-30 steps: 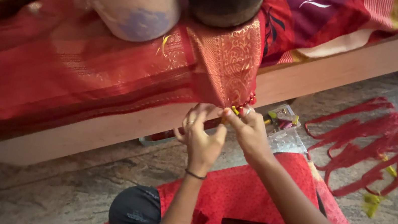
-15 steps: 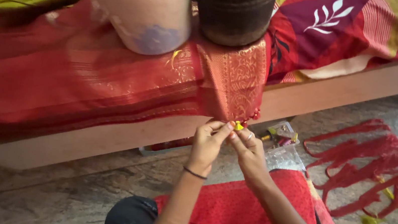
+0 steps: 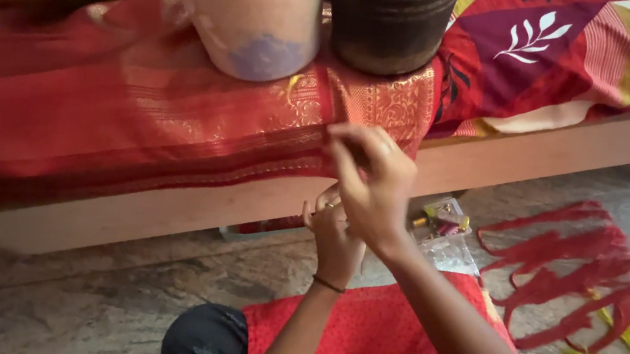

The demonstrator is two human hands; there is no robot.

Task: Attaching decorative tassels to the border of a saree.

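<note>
A: Stone floor [image 3: 77,284], low wooden platform [image 3: 167,207] in front of you, red silk cloth with gold woven border [image 3: 137,123] draped over its edge. Where are your hands?

B: Both at the hanging gold end [image 3: 388,106], which drops straight down off the edge.

A: Right hand [image 3: 371,180] is higher, fingers pinched shut on that end's lower edge. Left hand [image 3: 332,231] sits just below it, wrist up, mostly hidden; can't tell its grip.

B: Weights?

A: 2: pale rounded pot [image 3: 247,9] and dark cylindrical vessel [image 3: 390,18] stand on the cloth, above your hands. Loose red thread bundles [image 3: 576,265] lie to your right.
</note>
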